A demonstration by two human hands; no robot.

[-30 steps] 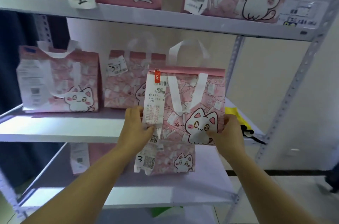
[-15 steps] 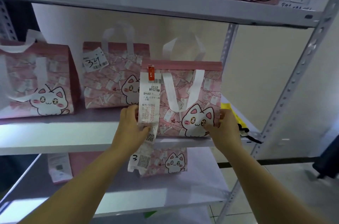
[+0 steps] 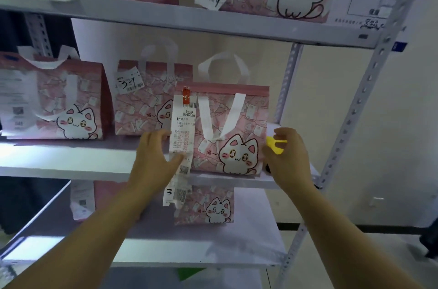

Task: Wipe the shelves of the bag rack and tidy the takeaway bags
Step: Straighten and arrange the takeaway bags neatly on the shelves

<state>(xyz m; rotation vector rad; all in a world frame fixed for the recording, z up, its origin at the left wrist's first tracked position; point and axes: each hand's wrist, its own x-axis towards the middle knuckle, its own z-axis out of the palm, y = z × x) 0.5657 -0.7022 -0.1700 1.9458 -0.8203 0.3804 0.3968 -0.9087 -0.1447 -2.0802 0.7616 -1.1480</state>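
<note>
Pink cat bag (image 3: 227, 127) stands between open, empty left hand (image 3: 154, 158) and right hand (image 3: 288, 158), neighbouring bag (image 3: 147, 101) behind.

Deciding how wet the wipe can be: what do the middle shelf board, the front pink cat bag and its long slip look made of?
White middle shelf board: smooth, slightly glossy, likely painted metal or laminate; it reflects light. Front pink cat-print bag: matte and soft, probably non-woven fabric, with flat white strap handles. Long white receipt slip: thin printed paper, curling at its end.
</note>
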